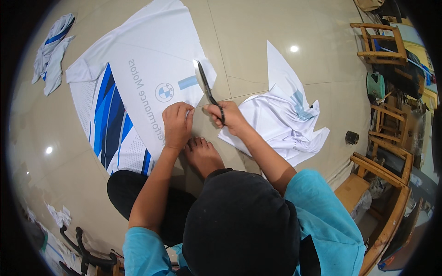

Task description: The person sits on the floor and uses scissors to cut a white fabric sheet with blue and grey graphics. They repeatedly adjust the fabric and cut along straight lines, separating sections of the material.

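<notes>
Closest to the body, one bare foot (205, 156) is on the floor (239, 27), just under the hands. The left hand (178, 124) rests at the lower right edge of the printed cloth (156, 50). Its fingers are curled and the thumb is close to them, but I cannot tell if they pinch the cloth. The right hand (228, 117) grips the scissors (207, 87) by the handles. The blades point away from the person, over the right corner of this cloth, beside a light blue patch (187, 83); how wide they are open is not clear.

The printed cloth lies on the floor, in front and to the left, partly turned so that a blue striped part shows. To cut well here, I think the left fingers should hold the edge flat and a little tight, away from the line of the blades. The lower blade should lie low, and one should check that no second layer is under it.

To the right, a crumpled white cloth (281, 119) lies near the right arm. It would be better apart from the scissors. Farther, a cloth bundle (54, 53) is toward the left edge of the floor, and a wooden stool (380, 54) stands at its right edge.
</notes>
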### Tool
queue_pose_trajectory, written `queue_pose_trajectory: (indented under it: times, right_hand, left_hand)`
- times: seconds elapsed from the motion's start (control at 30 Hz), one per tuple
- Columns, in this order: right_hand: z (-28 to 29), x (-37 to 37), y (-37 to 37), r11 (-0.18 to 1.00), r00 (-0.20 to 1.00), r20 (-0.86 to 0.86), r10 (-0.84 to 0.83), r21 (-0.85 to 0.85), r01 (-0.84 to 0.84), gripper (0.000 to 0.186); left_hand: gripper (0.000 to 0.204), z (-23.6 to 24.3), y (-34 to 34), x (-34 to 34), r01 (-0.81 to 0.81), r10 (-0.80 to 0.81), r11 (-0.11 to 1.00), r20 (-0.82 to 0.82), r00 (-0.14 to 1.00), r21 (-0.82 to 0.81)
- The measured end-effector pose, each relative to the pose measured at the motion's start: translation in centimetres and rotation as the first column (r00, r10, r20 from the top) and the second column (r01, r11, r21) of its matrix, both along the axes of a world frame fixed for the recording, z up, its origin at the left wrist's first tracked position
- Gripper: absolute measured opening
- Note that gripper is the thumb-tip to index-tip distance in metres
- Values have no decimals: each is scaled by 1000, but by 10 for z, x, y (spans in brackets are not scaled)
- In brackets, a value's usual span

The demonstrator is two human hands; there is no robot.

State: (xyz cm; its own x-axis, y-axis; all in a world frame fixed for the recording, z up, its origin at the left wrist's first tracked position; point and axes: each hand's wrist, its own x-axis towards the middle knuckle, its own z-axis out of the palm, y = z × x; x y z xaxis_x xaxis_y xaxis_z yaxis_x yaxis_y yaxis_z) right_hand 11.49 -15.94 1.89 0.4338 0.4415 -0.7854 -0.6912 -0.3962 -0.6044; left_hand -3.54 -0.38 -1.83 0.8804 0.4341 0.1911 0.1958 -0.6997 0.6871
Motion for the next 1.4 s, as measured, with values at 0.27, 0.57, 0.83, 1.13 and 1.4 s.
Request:
queue_pose_trajectory:
  times: [0.27, 0.57, 0.83, 1.13, 1.4]
  right_hand:
    - [20, 52, -69, 910, 910, 74, 409, -111, -400, 40]
    - [11, 106, 56, 935, 416, 839, 350, -289, -203, 45]
    - [-34, 142, 202, 910, -53, 982, 184, -190, -369, 51]
    - [-43, 162, 169, 901, -66, 927, 370, -375, -217, 50]
    - [-3, 89, 52, 876, 172, 860, 480, -481, -37, 47]
  left_hand:
    - [38, -1, 35, -10, -336, 335, 935, 26, 942, 111]
    - [85, -26, 84, -80, -772, 811, 578, -295, 506, 265]
    - [78, -26, 78, -93, -707, 767, 631, -392, 508, 320]
    - [78, -35, 131, -114, -516, 636, 764, -315, 705, 387]
    - [82, -17, 193, -114, -240, 350, 915, -346, 870, 324]
